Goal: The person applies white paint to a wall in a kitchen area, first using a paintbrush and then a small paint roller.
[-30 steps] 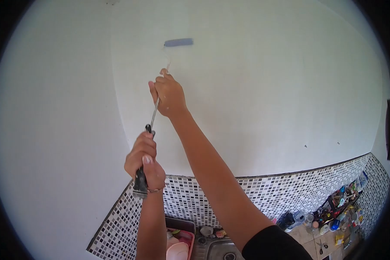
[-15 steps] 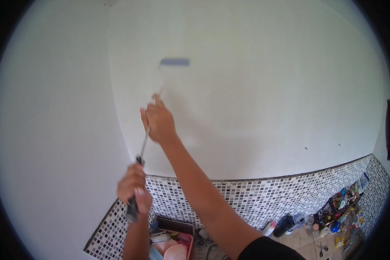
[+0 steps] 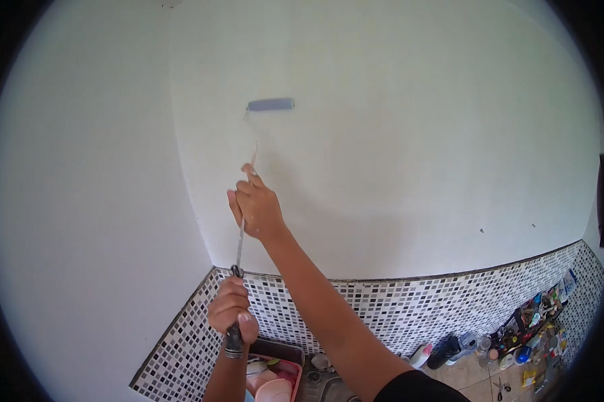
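Observation:
A paint roller with a pale blue-violet sleeve lies against the white wall, left of the middle. Its thin metal rod runs down to a black handle. My left hand is wrapped round this handle, low in the view. Higher up, my right hand grips the rod below the roller, its index finger stretched along the rod.
Mosaic tiles cover the lower wall under a dark edge. Below stand a pink basin with dishes and a sink. Bottles, scissors and kitchen items crowd the counter at the lower right.
The roller has moved slightly down the wall. Both hands have moved down and to the right with the rod and handle, still holding them.

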Action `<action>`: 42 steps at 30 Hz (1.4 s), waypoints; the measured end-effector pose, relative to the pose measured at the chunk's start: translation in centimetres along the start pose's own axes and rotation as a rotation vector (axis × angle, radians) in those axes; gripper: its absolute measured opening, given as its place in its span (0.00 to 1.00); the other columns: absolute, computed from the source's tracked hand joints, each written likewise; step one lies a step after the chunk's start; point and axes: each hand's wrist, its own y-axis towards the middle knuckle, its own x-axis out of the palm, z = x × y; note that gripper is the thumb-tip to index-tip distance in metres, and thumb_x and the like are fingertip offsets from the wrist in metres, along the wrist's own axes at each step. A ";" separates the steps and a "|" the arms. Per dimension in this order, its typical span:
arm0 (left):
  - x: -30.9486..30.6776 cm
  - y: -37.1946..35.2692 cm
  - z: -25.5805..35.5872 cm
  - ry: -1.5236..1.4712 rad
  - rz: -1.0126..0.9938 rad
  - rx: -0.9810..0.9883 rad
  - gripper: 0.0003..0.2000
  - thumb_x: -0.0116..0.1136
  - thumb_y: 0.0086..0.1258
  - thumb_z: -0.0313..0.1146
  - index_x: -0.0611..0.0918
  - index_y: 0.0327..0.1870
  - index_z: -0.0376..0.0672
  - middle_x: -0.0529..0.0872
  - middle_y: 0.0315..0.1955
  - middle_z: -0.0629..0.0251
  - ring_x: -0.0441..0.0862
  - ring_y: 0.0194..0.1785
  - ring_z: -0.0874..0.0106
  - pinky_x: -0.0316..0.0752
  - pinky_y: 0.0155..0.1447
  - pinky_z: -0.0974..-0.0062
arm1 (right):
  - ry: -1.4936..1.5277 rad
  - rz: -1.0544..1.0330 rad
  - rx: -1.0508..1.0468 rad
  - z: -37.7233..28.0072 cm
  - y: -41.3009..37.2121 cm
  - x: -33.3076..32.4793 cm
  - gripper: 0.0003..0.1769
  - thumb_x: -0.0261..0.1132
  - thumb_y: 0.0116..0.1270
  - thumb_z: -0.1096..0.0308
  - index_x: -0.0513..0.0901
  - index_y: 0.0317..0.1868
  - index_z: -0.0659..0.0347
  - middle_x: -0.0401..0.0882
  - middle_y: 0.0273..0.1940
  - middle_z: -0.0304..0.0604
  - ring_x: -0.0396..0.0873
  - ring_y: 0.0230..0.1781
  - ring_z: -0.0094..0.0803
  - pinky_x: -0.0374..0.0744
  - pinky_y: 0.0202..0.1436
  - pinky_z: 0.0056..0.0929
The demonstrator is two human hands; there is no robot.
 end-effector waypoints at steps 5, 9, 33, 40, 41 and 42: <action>1.9 7.5 -3.9 -0.024 -0.034 0.093 0.16 0.55 0.64 0.30 0.67 0.16 0.37 0.72 0.15 0.61 0.72 0.22 0.65 0.78 0.49 0.55 | -0.063 0.084 -0.085 2.3 7.9 0.1 0.20 0.62 0.72 0.69 0.80 0.19 0.65 0.79 0.30 0.48 0.78 0.62 0.55 0.86 0.44 0.42; 2.8 7.1 -3.6 -0.012 0.023 0.057 0.20 0.53 0.70 0.36 0.63 0.17 0.40 0.67 0.15 0.63 0.67 0.24 0.68 0.74 0.49 0.59 | -0.013 0.095 -0.051 2.2 7.9 -0.1 0.20 0.62 0.72 0.69 0.78 0.19 0.64 0.79 0.29 0.48 0.79 0.61 0.55 0.86 0.44 0.43; -0.1 -8.1 14.3 0.054 -0.340 -0.205 0.09 0.63 0.59 0.23 0.76 0.21 0.40 0.82 0.27 0.61 0.86 0.36 0.63 0.81 0.56 0.55 | 0.060 -0.217 0.258 -8.1 -13.3 -10.5 0.14 0.63 0.71 0.76 0.75 0.25 0.67 0.74 0.29 0.48 0.81 0.58 0.51 0.83 0.46 0.44; -2.6 -11.3 18.5 0.324 -0.676 -0.145 0.09 0.76 0.56 0.35 0.83 0.31 0.53 0.84 0.43 0.70 0.85 0.54 0.65 0.76 0.65 0.53 | 0.085 -0.329 0.263 -10.3 -14.1 -14.7 0.11 0.64 0.72 0.72 0.77 0.31 0.67 0.77 0.35 0.49 0.81 0.53 0.52 0.80 0.54 0.45; -2.8 -11.8 18.9 0.381 -0.678 -0.158 0.10 0.77 0.55 0.36 0.84 0.33 0.55 0.83 0.47 0.69 0.84 0.55 0.65 0.75 0.65 0.52 | 0.079 -0.334 0.287 -10.6 -14.0 -15.2 0.11 0.65 0.72 0.71 0.77 0.32 0.67 0.79 0.37 0.50 0.81 0.51 0.53 0.80 0.55 0.44; -2.6 -12.0 19.0 0.402 -0.579 -0.168 0.10 0.77 0.54 0.37 0.85 0.35 0.58 0.80 0.53 0.67 0.84 0.55 0.64 0.76 0.64 0.51 | 0.035 -0.305 0.295 -10.6 -14.0 -15.7 0.10 0.67 0.71 0.68 0.78 0.36 0.67 0.79 0.41 0.50 0.81 0.50 0.52 0.80 0.55 0.43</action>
